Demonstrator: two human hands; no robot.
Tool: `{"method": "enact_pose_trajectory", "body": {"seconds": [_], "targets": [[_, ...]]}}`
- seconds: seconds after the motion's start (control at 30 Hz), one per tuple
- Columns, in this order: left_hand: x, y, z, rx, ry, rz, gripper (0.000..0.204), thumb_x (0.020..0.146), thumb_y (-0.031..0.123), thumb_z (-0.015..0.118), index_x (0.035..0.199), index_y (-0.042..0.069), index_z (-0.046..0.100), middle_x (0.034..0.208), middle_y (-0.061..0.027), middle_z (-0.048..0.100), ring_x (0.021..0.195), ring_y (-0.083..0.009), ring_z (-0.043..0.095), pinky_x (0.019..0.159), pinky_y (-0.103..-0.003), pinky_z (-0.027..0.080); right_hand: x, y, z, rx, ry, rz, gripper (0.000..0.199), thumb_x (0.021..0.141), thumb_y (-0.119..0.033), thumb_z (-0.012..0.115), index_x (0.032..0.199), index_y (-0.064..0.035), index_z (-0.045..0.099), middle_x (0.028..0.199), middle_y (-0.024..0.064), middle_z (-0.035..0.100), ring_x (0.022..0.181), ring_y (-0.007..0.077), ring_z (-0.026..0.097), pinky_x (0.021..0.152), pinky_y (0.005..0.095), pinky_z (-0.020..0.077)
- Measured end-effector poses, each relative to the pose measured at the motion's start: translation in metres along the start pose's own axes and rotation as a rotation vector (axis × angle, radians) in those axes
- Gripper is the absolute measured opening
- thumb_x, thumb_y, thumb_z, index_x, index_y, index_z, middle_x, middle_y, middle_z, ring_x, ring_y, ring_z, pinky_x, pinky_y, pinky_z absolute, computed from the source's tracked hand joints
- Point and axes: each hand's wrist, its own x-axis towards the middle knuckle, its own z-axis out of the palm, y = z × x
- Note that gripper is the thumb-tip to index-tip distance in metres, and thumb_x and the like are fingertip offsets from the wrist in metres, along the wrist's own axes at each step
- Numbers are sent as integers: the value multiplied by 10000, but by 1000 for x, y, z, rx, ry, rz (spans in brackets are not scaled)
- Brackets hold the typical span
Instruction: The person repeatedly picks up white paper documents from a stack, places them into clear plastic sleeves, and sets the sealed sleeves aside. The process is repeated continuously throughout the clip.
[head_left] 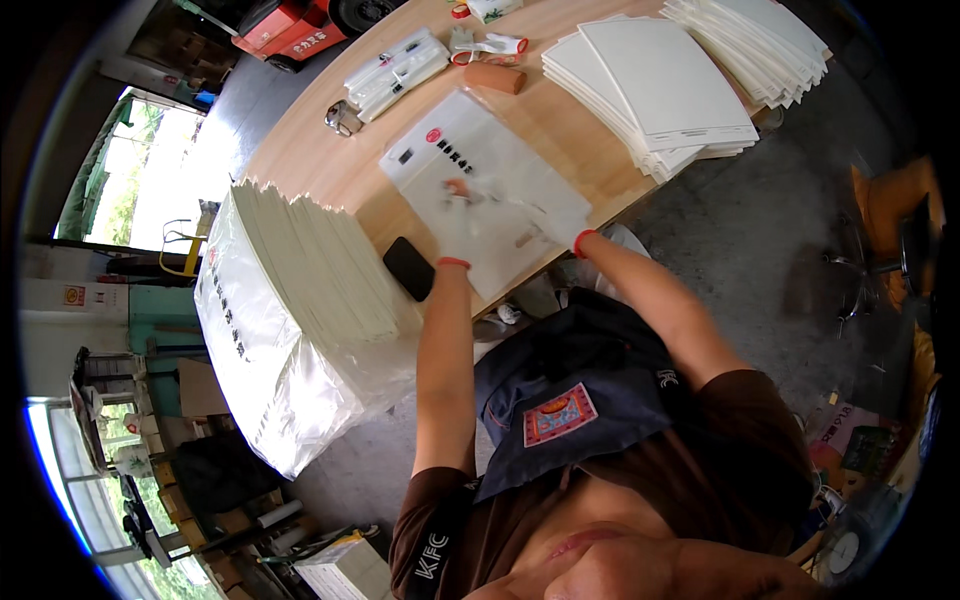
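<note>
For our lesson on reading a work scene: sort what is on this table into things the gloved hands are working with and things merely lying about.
In use:
left hand
right hand
white bag flat under both hands
white stacks beyond it

Lying about:
black phone
spare gloves
brown roll

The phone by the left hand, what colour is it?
Black. The phone lies flat on the wooden table, clearest in the head view.
</note>
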Motion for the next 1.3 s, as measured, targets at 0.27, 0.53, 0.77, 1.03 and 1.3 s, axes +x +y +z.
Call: {"method": "enact_pose_trajectory", "body": {"seconds": [0.27,0.53,0.77,1.03,1.3], "targets": [[-25,92,66,420,-384,-7,289,889,-1,531,1172,58,537,930,-41,641,687,-74,544,653,-248,482,-61,-43,-57,-85,36,-6,373,889,-381,528,1093,-87,632,877,151,644,827,196,625,747,334,495],[-177,154,173,577,-844,543,258,706,-34,581,935,85,590,795,-160,595,710,-366,606,612,-405,498,-49,0,5,-315,108,-420,274,868,-277,546,1082,-133,638,919,116,655,849,241,633,769,361,494],[-126,59,109,758,-520,332,276,810,35,580,1083,70,605,891,-185,635,820,-332,636,708,-392,516,-55,-4,-34,-695,-37,-639,241,841,-236,569,1055,-154,645,972,92,656,912,285,630,797,370,493],[-96,28,81,825,-437,125,176,875,115,595,1039,73,643,906,-92,646,827,-209,599,742,-333,465,-65,-52,-201,-1408,667,-51,426,835,-415,606,1082,-73,547,1085,119,569,1018,264,566,827,398,473],[-91,27,146,263,-663,-224,314,926,207,561,1170,10,562,999,-54,641,846,-110,597,765,-257,470,-75,-74,-230,-1563,542,-358,249,889,-257,485,874,-37,600,717,108,652,696,277,680,558,385,541]]}}
